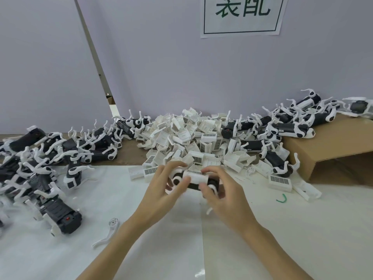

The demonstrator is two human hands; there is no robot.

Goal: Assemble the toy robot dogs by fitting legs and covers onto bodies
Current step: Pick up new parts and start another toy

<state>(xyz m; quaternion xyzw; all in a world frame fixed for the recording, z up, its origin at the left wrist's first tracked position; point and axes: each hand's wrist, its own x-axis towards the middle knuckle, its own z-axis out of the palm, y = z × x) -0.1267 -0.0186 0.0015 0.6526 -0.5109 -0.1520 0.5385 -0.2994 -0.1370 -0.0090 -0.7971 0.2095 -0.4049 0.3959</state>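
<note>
Both hands up over the counter (121, 199), sharing one toy dog body (194, 179). Left hand (165, 190) curled round its left end; right hand (220, 188) curled round the right end. White cover (196, 175) on top, seemingly seated — blurred. Pile of loose covers (181, 138) just behind; spare leg (107, 233) lying near left forearm

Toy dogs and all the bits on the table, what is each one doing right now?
Toy dog: held above the table, white cover on top.
Left hand: grips the dog's left end.
Right hand: grips the dog's right end.
Pile of white covers: loose, heaped behind the hands.
Loose white leg: lying flat, untouched.
Cardboard box: lying on its side, open, dogs on top.
Green twist: lying loose.
</note>
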